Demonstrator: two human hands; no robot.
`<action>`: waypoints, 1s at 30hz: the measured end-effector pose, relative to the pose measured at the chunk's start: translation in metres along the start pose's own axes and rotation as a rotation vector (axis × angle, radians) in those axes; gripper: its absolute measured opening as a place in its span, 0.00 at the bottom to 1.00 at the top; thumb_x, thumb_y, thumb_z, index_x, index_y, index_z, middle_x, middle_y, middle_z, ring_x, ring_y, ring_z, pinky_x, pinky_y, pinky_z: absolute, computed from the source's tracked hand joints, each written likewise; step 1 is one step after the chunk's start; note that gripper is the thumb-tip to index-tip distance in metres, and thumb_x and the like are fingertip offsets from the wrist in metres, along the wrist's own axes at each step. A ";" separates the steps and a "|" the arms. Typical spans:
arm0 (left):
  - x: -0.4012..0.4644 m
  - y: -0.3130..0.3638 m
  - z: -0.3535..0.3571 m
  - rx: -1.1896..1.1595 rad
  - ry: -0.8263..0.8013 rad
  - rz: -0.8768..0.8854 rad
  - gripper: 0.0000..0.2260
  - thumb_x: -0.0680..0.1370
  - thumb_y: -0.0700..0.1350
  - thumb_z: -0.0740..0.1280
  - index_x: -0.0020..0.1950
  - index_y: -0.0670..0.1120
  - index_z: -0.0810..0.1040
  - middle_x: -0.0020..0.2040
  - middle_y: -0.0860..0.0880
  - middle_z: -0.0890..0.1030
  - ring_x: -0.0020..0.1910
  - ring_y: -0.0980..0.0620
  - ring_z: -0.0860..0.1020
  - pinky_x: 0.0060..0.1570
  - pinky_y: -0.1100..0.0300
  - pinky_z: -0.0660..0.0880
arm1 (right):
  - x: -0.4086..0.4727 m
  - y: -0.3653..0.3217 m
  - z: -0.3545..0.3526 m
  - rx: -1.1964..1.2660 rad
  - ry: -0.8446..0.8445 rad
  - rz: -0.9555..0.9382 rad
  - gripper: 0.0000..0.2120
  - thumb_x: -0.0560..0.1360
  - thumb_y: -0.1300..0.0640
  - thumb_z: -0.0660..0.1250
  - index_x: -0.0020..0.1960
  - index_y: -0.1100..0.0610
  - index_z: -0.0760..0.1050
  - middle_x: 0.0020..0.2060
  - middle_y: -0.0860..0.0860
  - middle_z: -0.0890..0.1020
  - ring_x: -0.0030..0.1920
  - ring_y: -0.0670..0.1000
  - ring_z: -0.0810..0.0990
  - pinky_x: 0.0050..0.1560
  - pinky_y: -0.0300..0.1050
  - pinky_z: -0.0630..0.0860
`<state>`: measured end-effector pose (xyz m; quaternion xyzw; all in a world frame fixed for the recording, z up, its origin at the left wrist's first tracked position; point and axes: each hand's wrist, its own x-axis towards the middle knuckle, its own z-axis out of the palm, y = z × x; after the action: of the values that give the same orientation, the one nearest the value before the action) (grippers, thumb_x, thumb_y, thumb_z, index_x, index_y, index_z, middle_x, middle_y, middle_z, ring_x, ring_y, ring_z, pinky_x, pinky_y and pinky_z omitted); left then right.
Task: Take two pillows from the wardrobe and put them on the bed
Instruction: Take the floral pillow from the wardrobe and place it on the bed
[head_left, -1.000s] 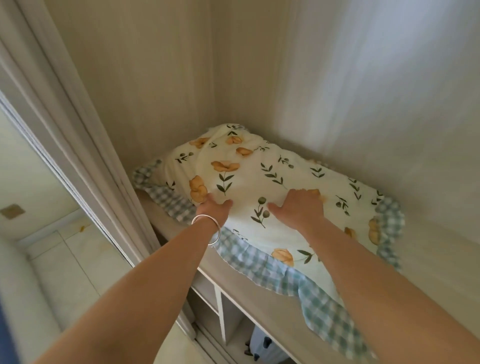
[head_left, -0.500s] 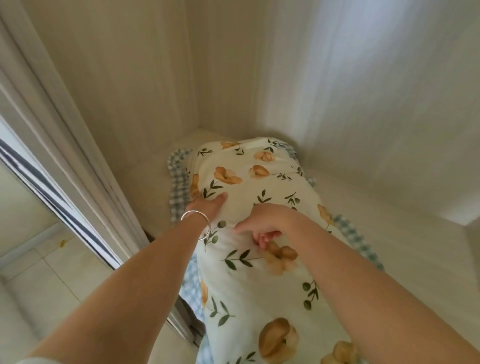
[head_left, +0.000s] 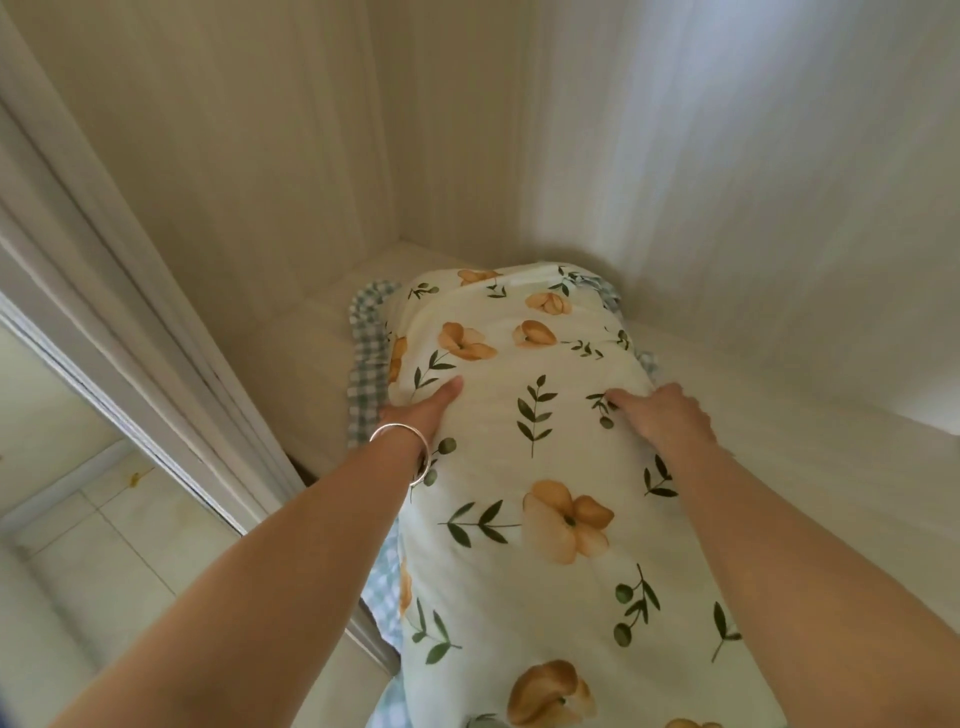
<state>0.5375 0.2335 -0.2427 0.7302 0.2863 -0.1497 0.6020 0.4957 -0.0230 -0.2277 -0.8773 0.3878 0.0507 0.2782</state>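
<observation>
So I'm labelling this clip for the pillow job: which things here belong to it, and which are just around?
Part of the job:
floral pillow, gripped on both sides
left hand
right hand
wardrobe shelf under the pillow

Just around:
silver bangle on the left wrist
tiled floor

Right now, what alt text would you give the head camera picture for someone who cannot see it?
Two bare hands grip a floral pillow on a pale wardrobe shelf, the left hand at its left side and the right hand at its right. A silver bangle circles the left wrist; the pillow's checked frill shows at its left edge.
</observation>
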 end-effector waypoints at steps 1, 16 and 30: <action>0.001 0.000 0.001 -0.019 -0.004 -0.020 0.54 0.57 0.65 0.76 0.75 0.45 0.58 0.70 0.43 0.69 0.66 0.39 0.70 0.66 0.44 0.68 | 0.000 0.004 0.002 0.136 -0.080 0.072 0.44 0.63 0.31 0.64 0.68 0.59 0.65 0.62 0.59 0.74 0.61 0.62 0.73 0.61 0.54 0.71; -0.008 -0.013 -0.008 -0.151 -0.220 -0.007 0.55 0.43 0.69 0.77 0.67 0.50 0.72 0.58 0.45 0.80 0.53 0.43 0.80 0.59 0.46 0.75 | -0.018 0.024 0.010 0.565 -0.177 0.066 0.41 0.66 0.33 0.66 0.66 0.64 0.69 0.60 0.60 0.77 0.56 0.61 0.76 0.57 0.51 0.73; -0.171 -0.075 -0.037 -0.199 0.036 0.289 0.32 0.65 0.65 0.72 0.61 0.44 0.77 0.45 0.48 0.82 0.44 0.48 0.80 0.47 0.55 0.75 | -0.128 0.099 -0.030 0.491 0.165 -0.241 0.27 0.74 0.35 0.56 0.40 0.61 0.72 0.37 0.56 0.76 0.40 0.58 0.75 0.40 0.47 0.70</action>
<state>0.3528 0.2370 -0.1976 0.7031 0.2026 -0.0193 0.6814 0.3333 -0.0094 -0.2075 -0.8244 0.3029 -0.1499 0.4540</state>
